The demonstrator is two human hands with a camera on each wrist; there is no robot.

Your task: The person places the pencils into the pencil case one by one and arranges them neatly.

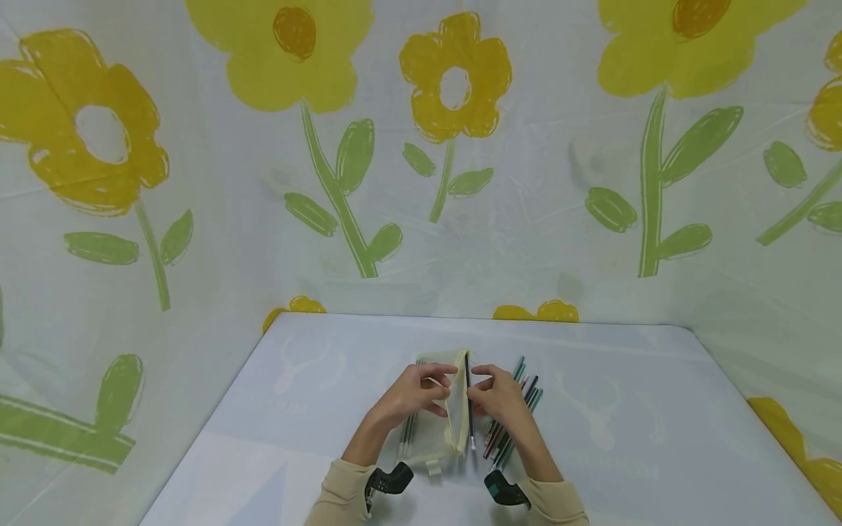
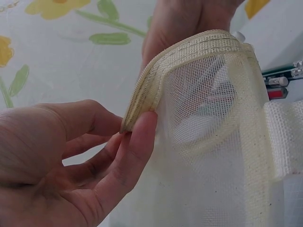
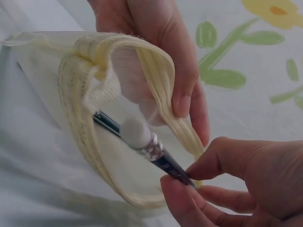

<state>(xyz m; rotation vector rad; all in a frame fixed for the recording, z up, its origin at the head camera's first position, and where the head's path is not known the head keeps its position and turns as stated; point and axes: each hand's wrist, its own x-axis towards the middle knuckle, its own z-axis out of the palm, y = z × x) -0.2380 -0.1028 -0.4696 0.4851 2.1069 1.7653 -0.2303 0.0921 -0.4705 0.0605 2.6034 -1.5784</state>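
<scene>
A cream mesh zip pouch (image 1: 430, 440) stands with its mouth spread wide, between the two hands. My left hand (image 1: 408, 394) pinches one zipper edge (image 2: 142, 90) between thumb and fingers. My right hand (image 1: 501, 398) pinches a dark pencil (image 3: 170, 165) with a silver ferrule and a white eraser. This pencil lies at the pouch's mouth, its eraser end towards the right wrist camera. Behind the eraser, another dark pencil (image 3: 105, 122) shows inside the pouch. Thin pencils (image 1: 408, 437) also show at the pouch's left side in the head view.
Several pencils (image 1: 503, 447), dark, green and reddish, lie in a loose bunch beneath and beside the right forearm. A white tabletop (image 1: 625, 438) surrounds everything. Beyond its far edge hangs a flower-patterned curtain (image 1: 526, 241).
</scene>
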